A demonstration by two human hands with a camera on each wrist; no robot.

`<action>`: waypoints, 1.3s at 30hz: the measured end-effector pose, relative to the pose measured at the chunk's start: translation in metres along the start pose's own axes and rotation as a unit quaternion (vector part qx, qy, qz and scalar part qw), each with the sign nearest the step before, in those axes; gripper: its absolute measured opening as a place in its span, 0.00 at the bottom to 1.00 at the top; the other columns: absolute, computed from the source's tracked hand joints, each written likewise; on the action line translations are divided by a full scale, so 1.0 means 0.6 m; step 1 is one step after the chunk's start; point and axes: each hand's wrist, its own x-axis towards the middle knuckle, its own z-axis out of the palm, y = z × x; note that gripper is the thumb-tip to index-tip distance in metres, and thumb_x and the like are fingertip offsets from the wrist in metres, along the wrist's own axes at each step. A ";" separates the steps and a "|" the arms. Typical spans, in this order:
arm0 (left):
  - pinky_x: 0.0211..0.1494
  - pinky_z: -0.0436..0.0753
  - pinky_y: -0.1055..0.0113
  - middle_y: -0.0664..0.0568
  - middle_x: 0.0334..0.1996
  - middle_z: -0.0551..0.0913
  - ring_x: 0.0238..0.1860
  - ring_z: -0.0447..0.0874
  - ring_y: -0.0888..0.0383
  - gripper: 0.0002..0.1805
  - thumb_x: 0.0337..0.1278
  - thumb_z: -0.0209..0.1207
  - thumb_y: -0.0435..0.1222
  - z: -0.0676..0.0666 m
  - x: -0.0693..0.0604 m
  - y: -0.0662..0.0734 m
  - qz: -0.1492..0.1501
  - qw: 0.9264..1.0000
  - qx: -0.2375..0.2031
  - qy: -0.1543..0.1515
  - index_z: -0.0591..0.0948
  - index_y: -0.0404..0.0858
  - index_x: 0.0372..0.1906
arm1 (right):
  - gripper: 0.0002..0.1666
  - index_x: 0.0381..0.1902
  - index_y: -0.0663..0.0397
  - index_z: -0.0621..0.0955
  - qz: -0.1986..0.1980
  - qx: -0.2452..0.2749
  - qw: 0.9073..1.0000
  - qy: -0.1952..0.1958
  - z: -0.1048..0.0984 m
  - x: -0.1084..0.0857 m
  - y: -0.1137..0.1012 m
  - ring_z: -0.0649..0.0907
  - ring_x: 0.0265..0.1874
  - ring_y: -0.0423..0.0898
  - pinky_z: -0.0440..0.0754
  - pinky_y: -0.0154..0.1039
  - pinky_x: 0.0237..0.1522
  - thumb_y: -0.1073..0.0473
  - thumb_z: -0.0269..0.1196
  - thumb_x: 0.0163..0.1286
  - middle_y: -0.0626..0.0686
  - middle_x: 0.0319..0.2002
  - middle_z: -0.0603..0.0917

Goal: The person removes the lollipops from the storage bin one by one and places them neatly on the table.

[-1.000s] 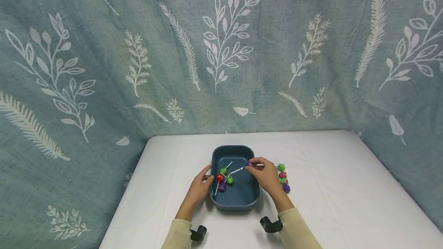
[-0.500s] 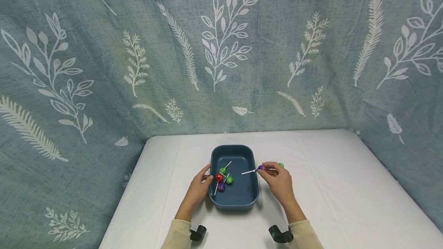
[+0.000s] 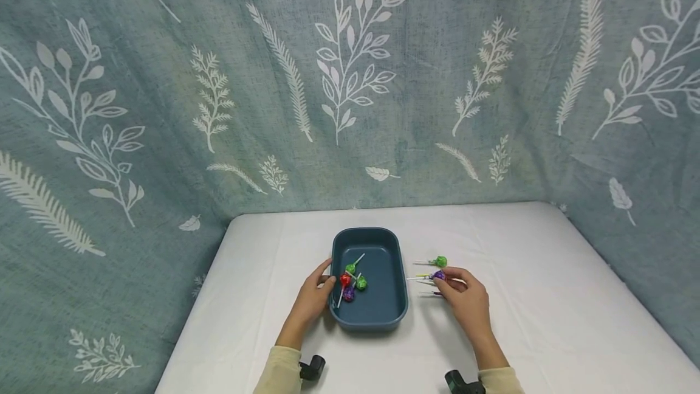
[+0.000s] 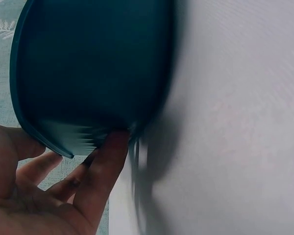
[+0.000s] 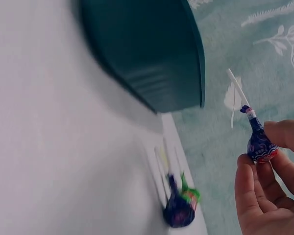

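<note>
My right hand pinches a purple-wrapped lollipop by its candy head, its white stick pointing left toward the container. It hovers right of the dark blue container, above a row of lollipops on the table. Of that row, a green lollipop shows at the far end; sticks show beside the hand, which hides most heads. In the right wrist view a purple lollipop lies there too. My left hand holds the container's left wall, thumb at the rim, fingers outside. Inside lie green, red and purple lollipops.
The container stands on a white cloth-covered table. A leaf-patterned blue-green curtain hangs behind and along the sides. A black wrist camera mount sits by the left wrist, another by the right.
My right hand has carried the purple lollipop from over the container rightward and toward me, to above the row on the table. The left hand has stayed at the container's left wall.
</note>
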 end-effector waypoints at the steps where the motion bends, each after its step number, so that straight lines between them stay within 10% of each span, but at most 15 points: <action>1: 0.54 0.78 0.45 0.36 0.51 0.84 0.51 0.82 0.44 0.27 0.75 0.54 0.35 0.000 0.000 0.001 -0.001 1.000 0.000 0.000 0.68 0.38 0.75 | 0.16 0.49 0.63 0.84 0.005 -0.006 1.000 0.004 -0.004 -0.001 0.004 0.83 0.39 0.31 0.79 0.23 0.36 0.62 0.72 0.65 0.63 0.49 0.85; 22: 0.56 0.77 0.44 0.35 0.54 0.83 0.53 0.82 0.42 0.27 0.76 0.53 0.35 -0.002 -0.003 0.005 -0.012 1.000 -0.008 -0.004 0.68 0.40 0.76 | 0.19 0.45 0.63 0.85 0.055 -0.182 0.982 -0.014 -0.039 -0.027 0.072 0.87 0.37 0.55 0.76 0.40 0.33 0.57 0.74 0.61 0.56 0.35 0.88; 39: 0.47 0.81 0.52 0.35 0.52 0.83 0.49 0.83 0.44 0.27 0.76 0.53 0.35 -0.002 -0.002 0.005 -0.010 1.000 -0.011 -0.005 0.67 0.39 0.76 | 0.21 0.45 0.68 0.83 0.073 -0.226 0.971 -0.038 -0.028 -0.020 0.075 0.84 0.33 0.51 0.80 0.52 0.40 0.58 0.73 0.60 0.55 0.33 0.86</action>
